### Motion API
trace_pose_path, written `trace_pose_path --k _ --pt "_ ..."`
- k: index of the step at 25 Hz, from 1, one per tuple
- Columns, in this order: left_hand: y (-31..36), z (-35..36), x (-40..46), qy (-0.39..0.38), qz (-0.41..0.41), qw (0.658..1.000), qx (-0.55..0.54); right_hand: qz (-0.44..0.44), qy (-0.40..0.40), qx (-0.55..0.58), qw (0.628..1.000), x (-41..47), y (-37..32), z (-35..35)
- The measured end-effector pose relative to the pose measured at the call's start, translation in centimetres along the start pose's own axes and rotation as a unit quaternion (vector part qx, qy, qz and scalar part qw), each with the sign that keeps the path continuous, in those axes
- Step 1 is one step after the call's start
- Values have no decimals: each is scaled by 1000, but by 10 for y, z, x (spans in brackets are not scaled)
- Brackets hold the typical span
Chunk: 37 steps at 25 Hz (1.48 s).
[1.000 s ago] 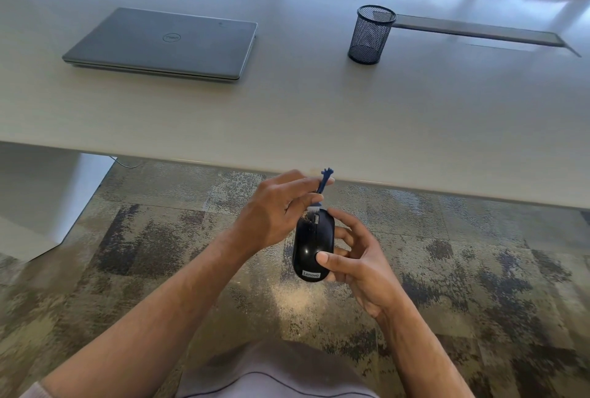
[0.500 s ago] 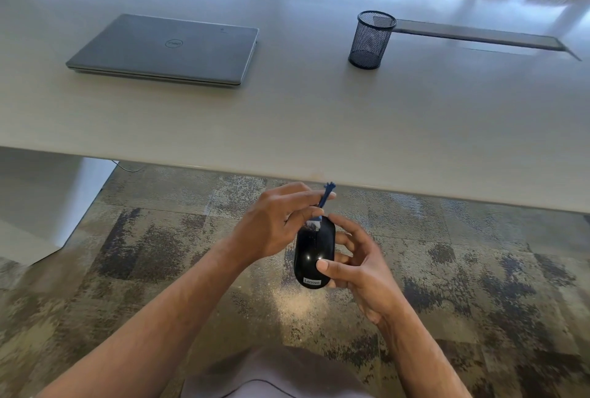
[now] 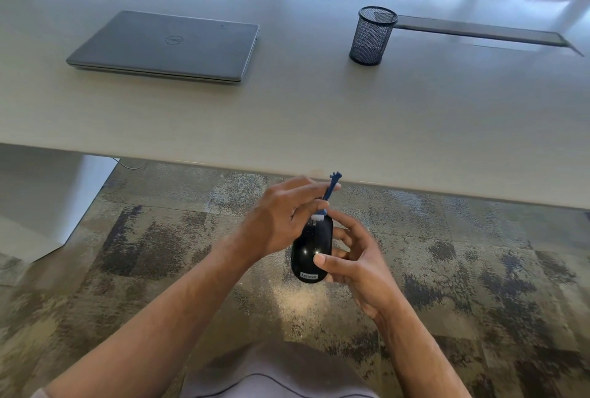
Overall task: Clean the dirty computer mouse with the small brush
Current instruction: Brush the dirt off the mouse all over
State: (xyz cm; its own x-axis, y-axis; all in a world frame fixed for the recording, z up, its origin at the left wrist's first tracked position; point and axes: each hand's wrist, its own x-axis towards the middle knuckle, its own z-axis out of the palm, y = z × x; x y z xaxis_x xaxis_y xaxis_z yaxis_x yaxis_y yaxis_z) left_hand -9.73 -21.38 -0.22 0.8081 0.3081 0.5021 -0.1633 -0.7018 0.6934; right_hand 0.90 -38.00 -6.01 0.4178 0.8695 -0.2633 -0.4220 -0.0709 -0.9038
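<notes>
Your right hand (image 3: 354, 257) cradles the mouse (image 3: 311, 249) off the table (image 3: 319, 116), above the floor, likely steadying it, while your left hand (image 3: 281, 218) pinches the brush (image 3: 329, 195), bristles on its front end

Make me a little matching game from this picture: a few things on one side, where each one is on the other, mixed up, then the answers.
Things:
1. mouse
2. brush
3. laptop
4. mesh cup

Places:
A. closed flat on the table, left part
B. pinched in the left hand, bristles at the mouse's front end
C. standing upright on the table, right of the laptop
D. held in the right hand, above the carpet

Pairs: 1-D, 2-B, 3-A, 4-C
</notes>
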Motion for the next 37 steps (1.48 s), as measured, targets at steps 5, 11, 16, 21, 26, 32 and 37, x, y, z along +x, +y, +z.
trace_pose_path --k 5,11,16,21,26,32,37 --pt "-6 -7 -2 3 -32 999 3 3 5 -1 1000 -1 0 -3" --pt "4 -4 2 17 -18 1000 -7 6 -1 4 1000 0 -2 1" --pt "1 -4 0 -11 -30 999 15 3 -1 -2 1000 -3 -2 -1" --pt "0 -9 -3 -17 -43 999 17 1 6 -11 1000 -5 1 -2" --pt "4 -12 -1 8 -41 999 17 5 -1 -8 1000 -7 -3 -1" --pt "7 -4 -2 -27 -19 999 23 4 1 -20 1000 -10 -4 1" --pt "4 -13 -6 -25 -60 997 32 0 5 -18 1000 -14 -4 -1"
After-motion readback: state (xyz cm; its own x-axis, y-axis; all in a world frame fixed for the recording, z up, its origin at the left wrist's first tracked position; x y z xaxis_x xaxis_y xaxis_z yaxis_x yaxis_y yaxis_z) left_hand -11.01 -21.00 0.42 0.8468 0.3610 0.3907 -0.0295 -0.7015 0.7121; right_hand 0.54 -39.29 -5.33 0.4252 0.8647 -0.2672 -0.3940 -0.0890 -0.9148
